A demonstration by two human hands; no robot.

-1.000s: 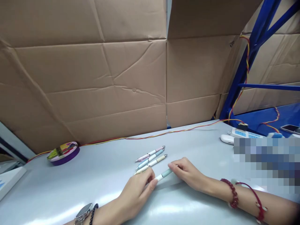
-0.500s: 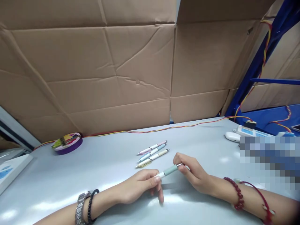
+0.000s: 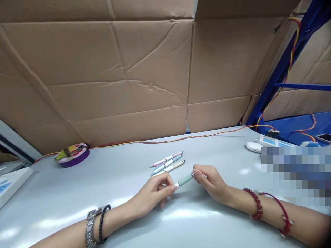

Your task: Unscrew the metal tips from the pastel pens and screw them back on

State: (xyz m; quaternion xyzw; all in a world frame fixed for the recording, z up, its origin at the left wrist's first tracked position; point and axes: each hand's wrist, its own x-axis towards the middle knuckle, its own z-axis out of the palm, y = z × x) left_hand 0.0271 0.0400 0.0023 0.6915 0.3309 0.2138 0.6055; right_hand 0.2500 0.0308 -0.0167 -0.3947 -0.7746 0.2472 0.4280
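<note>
A green and white pen [image 3: 185, 179] is held slantwise above the table between my two hands. My left hand [image 3: 155, 193] pinches its white part between thumb and fingers, hiding that end. The fingers of my right hand [image 3: 210, 181] are closed at the pen's metal tip. Just beyond my left hand lie three more pens side by side: a pink and white pen [image 3: 165, 159], a blue and white pen [image 3: 167, 165] and a cream and white pen [image 3: 176, 166]. My left fingers partly cover the cream one.
A round purple tin [image 3: 74, 157] sits at the back left, and a white box [image 3: 12, 184] at the left edge. Red and yellow wires [image 3: 155, 141] run along the cardboard wall [image 3: 116, 69]. On the right are a white mouse-like object [image 3: 253, 147] and a power strip [image 3: 271, 141].
Both hands have moved slightly up and away with the green pen. My left fingers have curled in, and the left hand now overlaps the cream pen's near end.
</note>
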